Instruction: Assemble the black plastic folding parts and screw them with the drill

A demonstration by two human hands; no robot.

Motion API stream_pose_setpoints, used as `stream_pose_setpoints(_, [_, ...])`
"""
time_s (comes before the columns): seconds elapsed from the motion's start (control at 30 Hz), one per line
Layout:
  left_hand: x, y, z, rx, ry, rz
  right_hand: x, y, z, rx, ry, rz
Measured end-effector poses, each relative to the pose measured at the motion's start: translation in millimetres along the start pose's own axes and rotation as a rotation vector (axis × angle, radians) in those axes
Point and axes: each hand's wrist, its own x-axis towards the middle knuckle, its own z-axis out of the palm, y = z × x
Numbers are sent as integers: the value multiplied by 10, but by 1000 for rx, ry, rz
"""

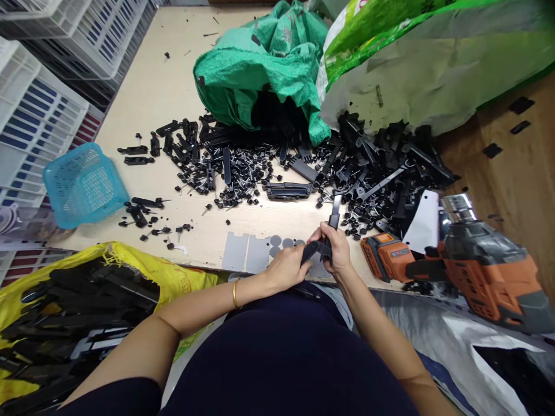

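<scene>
My left hand (286, 267) is closed around a short black plastic part (309, 252) near the table's front edge. Beside it, my right hand (337, 247) grips a longer black part (334, 218) that points away from me, with a flat grey end. The two parts meet or overlap between my hands; the joint is too small to make out. Grey flat sheets (235, 252) and grey discs (287, 243) lie just left of my hands. Beyond them are a black folded assembly (288, 190) and a heap of small black-headed screws (247, 170).
An orange cordless power tool (489, 266) lies at the right. Behind are a green sack (260, 63) and a green-white bag (390, 75) with black parts. At the left are a blue basket (84, 185), white crates (39, 110) and a yellow sack (182, 280).
</scene>
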Motion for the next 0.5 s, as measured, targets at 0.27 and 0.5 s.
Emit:
stream_pose_setpoints(0.27, [18,14,-12,72,-55,6,-80,93,9,54,93,-63])
stream_pose_setpoints(0.5, [19,59,-49,27,23,-7,-118,109,139,189,223,-244])
